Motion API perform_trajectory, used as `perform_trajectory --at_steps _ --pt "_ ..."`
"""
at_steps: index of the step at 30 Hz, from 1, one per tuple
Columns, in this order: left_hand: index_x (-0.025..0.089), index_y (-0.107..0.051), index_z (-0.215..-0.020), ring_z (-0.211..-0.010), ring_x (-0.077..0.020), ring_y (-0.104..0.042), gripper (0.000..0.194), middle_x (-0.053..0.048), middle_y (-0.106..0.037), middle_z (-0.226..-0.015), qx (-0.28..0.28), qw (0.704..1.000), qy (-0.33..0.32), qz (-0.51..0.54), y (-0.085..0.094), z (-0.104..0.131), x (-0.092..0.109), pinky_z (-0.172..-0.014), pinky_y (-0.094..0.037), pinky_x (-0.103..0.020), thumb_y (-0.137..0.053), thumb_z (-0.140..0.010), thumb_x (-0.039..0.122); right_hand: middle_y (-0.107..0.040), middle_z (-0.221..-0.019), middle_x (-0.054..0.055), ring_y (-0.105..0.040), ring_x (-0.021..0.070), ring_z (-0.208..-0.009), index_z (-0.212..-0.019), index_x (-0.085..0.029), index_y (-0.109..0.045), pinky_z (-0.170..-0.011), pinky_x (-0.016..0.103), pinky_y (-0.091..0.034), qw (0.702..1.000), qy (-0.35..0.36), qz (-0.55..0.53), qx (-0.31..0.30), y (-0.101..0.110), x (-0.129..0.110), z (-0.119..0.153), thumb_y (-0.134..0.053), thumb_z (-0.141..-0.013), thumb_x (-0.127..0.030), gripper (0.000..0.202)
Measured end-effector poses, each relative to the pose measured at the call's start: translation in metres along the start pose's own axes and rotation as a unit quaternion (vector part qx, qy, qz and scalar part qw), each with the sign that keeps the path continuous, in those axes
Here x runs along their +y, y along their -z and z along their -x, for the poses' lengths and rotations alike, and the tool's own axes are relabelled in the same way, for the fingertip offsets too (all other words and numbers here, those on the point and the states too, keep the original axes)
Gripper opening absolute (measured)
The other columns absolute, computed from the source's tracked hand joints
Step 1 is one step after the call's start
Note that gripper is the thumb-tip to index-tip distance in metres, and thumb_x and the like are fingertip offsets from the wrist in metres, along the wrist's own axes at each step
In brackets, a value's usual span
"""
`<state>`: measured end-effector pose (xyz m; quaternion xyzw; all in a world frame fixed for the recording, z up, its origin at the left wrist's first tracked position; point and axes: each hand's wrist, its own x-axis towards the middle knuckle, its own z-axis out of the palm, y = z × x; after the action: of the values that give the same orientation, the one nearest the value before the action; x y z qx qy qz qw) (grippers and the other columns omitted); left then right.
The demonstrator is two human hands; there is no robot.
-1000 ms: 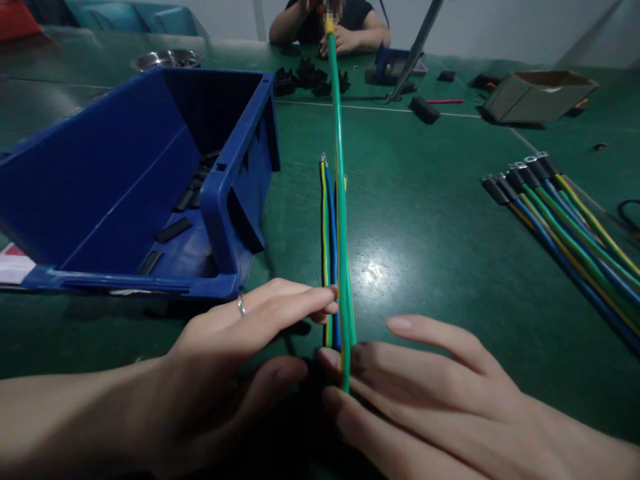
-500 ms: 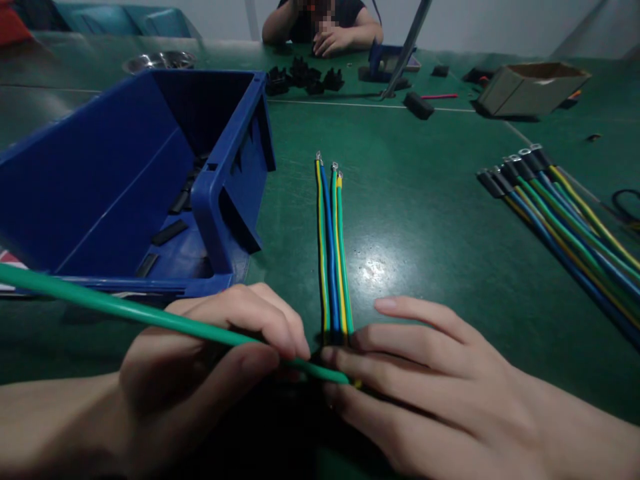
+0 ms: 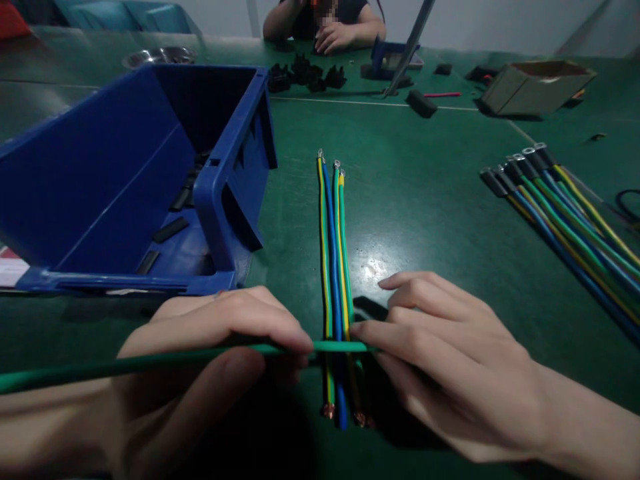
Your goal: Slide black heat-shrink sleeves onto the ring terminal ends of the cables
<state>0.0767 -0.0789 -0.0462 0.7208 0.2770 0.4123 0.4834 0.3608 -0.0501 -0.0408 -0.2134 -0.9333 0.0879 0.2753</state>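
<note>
In the head view, the left fingers (image 3: 245, 317) pinch a green wire (image 3: 340, 347) between thumb and forefinger, and the right fingers (image 3: 400, 337) grip its end; between the two sets of fingertips it passes crosswise over a row of wires (image 3: 334, 267), blue and yellow-green, lying on the desk (image 3: 425, 200). Whether it touches them cannot be told. The row reaches forward from the fingers to metal lugs, with bare copper at some near ends. Ahead of the left fingers, just beyond the knuckles, stands a blue bin (image 3: 80, 187) with short black pieces (image 3: 170, 230) scattered over its floor. Past that bin sits a metal bowl (image 3: 137, 60), contents not visible. Far ahead and right of the right fingers is a carton (image 3: 520, 93), its inside too dark to read. Nearer, to their right, lies a bundle of black-sleeved wires (image 3: 575, 213). Well beyond both hands, loose black parts (image 3: 303, 70) lie before a co-worker's hand (image 3: 335, 37).
</note>
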Motion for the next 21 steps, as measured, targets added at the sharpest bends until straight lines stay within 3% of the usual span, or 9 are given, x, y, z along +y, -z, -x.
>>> perform_trajectory --at_steps 4,7,11,14,15,17,19,21 --pt "0.027 -0.076 -0.125 -0.089 -0.0102 -0.079 0.019 0.002 -0.083 -0.101 -0.017 0.998 0.019 -0.049 0.001 -0.009 0.005 -0.084 -0.061 -0.015 -0.060 -0.115 0.025 -0.061 -0.068 -0.004 -0.052 0.0171 -0.065 -0.107 -0.015 -0.071 -0.077 0.034 -0.055 0.998 0.015 0.058 0.003 0.001 -0.001 0.003 -0.054 -0.117 -0.023 0.022" --pt "0.030 -0.076 -0.123 -0.090 -0.0080 -0.081 0.017 0.006 -0.084 -0.105 -0.065 0.991 0.044 -0.108 0.003 -0.016 0.009 -0.084 -0.059 -0.012 -0.061 -0.115 0.025 -0.060 -0.066 -0.004 -0.051 0.0176 -0.063 -0.106 -0.013 -0.074 -0.082 0.035 -0.056 0.997 0.030 0.074 -0.002 0.001 -0.008 0.004 -0.045 -0.118 -0.015 0.031" --pt "0.026 -0.077 -0.122 -0.097 -0.0134 -0.084 0.018 0.002 -0.087 -0.110 -0.108 0.982 0.059 -0.141 0.004 -0.018 0.010 -0.085 -0.062 -0.016 -0.061 -0.116 0.028 -0.077 -0.081 0.000 -0.065 0.0182 -0.072 -0.115 -0.011 -0.073 -0.094 0.034 -0.055 0.995 0.030 0.093 -0.002 0.000 -0.021 0.003 -0.032 -0.118 -0.008 0.041" --pt "0.021 -0.077 -0.124 -0.093 -0.0162 -0.085 0.017 -0.003 -0.087 -0.108 -0.085 0.991 0.016 -0.100 0.003 -0.015 0.004 -0.081 -0.064 -0.017 -0.068 -0.113 0.031 -0.080 -0.086 0.002 -0.069 0.0180 -0.073 -0.117 -0.012 -0.073 -0.074 0.033 -0.055 0.994 0.013 0.109 -0.001 0.001 -0.027 0.002 -0.015 -0.118 -0.007 0.058" --pt "0.021 -0.076 -0.128 -0.093 -0.0167 -0.085 0.020 -0.004 -0.087 -0.110 -0.080 0.992 0.000 -0.096 0.003 -0.014 0.002 -0.081 -0.064 -0.017 -0.069 -0.112 0.032 -0.081 -0.092 0.003 -0.071 0.0166 -0.078 -0.122 -0.011 -0.071 -0.076 0.029 -0.057 0.995 -0.005 0.091 -0.033 0.002 -0.027 0.001 -0.018 -0.119 -0.011 0.054" --pt "0.023 -0.069 -0.141 -0.094 -0.0171 -0.085 0.029 -0.006 -0.086 -0.114 -0.095 0.990 -0.024 -0.101 0.004 -0.012 0.000 -0.079 -0.064 -0.017 -0.065 -0.115 0.035 -0.079 -0.092 0.002 -0.071 0.0148 -0.079 -0.126 -0.013 -0.067 -0.076 0.026 -0.057 0.997 -0.022 0.071 -0.036 0.004 -0.026 0.001 -0.023 -0.121 -0.015 0.044" --pt "0.025 -0.064 -0.146 -0.094 -0.0165 -0.084 0.031 -0.007 -0.084 -0.115 -0.114 0.986 -0.035 -0.113 0.005 -0.010 0.000 -0.078 -0.065 -0.018 -0.055 -0.119 0.038 -0.074 -0.085 0.000 -0.065 0.0147 -0.075 -0.123 -0.014 -0.064 -0.072 0.025 -0.054 0.997 -0.028 0.073 -0.021 0.004 -0.023 0.001 -0.027 -0.121 -0.016 0.037" --pt "0.025 -0.066 -0.143 -0.090 -0.0149 -0.083 0.032 -0.006 -0.084 -0.110 -0.097 0.989 -0.036 -0.110 0.006 -0.010 0.001 -0.079 -0.067 -0.018 -0.050 -0.119 0.040 -0.067 -0.077 -0.001 -0.055 0.0160 -0.066 -0.117 -0.015 -0.064 -0.064 0.028 -0.048 0.995 -0.024 0.094 -0.004 0.004 -0.020 0.001 -0.028 -0.120 -0.012 0.036"
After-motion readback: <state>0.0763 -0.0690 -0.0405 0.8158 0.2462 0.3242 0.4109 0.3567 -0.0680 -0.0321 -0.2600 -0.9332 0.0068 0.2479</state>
